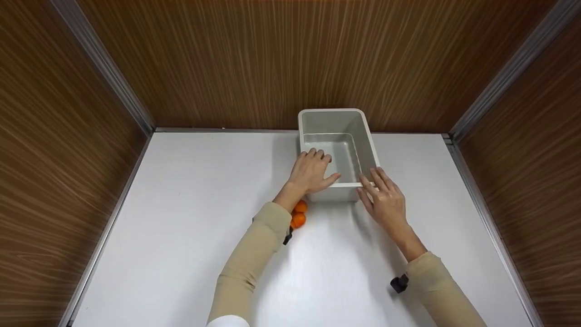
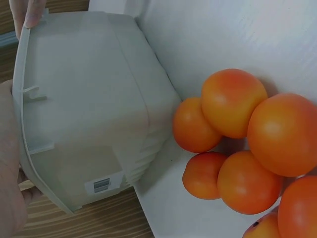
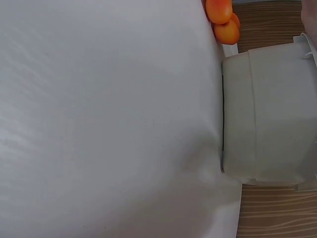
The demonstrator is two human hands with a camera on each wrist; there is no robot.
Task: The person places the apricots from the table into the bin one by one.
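A white plastic bin (image 1: 337,121) stands on the white table, near its back edge. My left hand (image 1: 314,169) lies on the bin's near-left corner, fingers curled over the left rim and thumb along the front rim. A fingertip (image 2: 30,12) shows over the rim of the bin (image 2: 84,109) in the left wrist view. My right hand (image 1: 380,191) touches the near-right corner with straight fingers. Several orange-red round fruits (image 1: 298,220) lie in a heap under my left wrist, right beside the bin's front; they fill the left wrist view (image 2: 233,101). The bin holds nothing I can see.
Wood-grain walls (image 1: 272,59) close the table (image 1: 181,227) in at the back and both sides, with metal strips in the corners. In the right wrist view the bin (image 3: 272,114) stands at the right and the fruits (image 3: 220,11) at the top.
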